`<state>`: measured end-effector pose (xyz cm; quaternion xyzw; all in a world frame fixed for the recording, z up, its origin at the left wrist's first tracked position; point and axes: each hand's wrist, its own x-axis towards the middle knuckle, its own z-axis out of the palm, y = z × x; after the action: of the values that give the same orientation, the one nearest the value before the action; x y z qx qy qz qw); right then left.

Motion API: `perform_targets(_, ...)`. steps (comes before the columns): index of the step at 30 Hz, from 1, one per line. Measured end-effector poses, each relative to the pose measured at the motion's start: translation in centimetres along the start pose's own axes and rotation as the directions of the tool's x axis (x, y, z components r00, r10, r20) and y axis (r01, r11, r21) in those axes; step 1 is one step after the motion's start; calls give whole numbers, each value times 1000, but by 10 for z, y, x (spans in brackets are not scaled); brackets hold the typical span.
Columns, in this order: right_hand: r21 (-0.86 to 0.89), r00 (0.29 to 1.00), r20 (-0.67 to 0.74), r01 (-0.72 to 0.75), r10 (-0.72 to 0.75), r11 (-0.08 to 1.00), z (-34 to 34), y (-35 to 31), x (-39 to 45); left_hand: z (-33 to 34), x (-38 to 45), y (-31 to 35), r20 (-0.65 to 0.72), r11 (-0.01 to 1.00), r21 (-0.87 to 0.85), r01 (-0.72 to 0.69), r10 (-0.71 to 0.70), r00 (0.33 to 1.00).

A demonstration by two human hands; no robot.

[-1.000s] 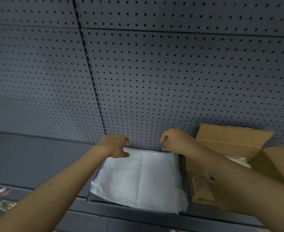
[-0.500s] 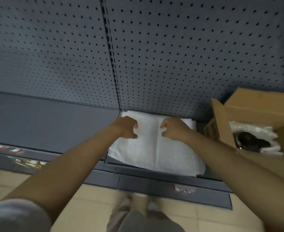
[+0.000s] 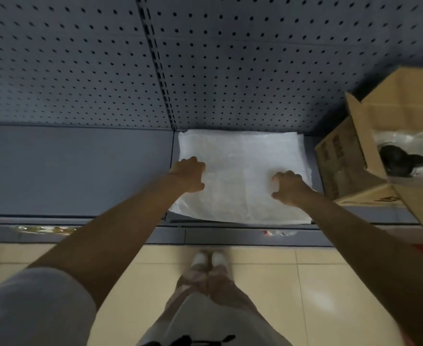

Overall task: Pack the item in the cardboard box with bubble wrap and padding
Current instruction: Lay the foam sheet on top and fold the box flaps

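1. A white sheet of padding [image 3: 240, 176] is spread flat on the grey shelf [image 3: 75, 168], against the pegboard wall [image 3: 230, 71].
2. The left hand [image 3: 189, 174] is placed on the sheet's left part, fingers curled downward; whether the sheet is pinched cannot be told.
3. The right hand [image 3: 290, 187] is placed likewise on the right part.
4. An open cardboard box [image 3: 350, 156] is seen just right of the sheet, with a dark item [image 3: 400, 161] lying inside on white wrap [image 3: 402, 139].

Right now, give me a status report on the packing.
Left hand and right hand curled on white padding sheet, flat on shelf. Cardboard box open at right, dark item inside. Nothing between.
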<state>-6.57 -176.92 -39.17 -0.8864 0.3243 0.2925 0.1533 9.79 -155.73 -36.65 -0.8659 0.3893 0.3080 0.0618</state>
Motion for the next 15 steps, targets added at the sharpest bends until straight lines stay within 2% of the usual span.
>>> perform_targets(2, -26, 999, 24, 34, -33, 999, 10, -2, -2, 10, 3, -4, 23, 1000, 8, 3, -4, 1000)
perform_targets(7, -71, 985, -26, 167, -169, 983, 34, -21, -9, 27, -3, -26, 28, 995, 89, 51, -54, 998)
perform_targets(10, 52, 978, -17, 209, -209, 976, 39, -29, -5, 34, -10, -42, 11, 992, 53, 113, -114, 993)
perform_targets(12, 166, 981, -93, 186, -173, 968, 39, -29, 3, 37, -13, -49, 7, 990, 2, 141, -141, 990)
perform_targets(15, 220, 965, -262, 38, 22, 975, 33, -20, 13, 40, -15, -50, 0, 982, -87, 166, -167, 986)
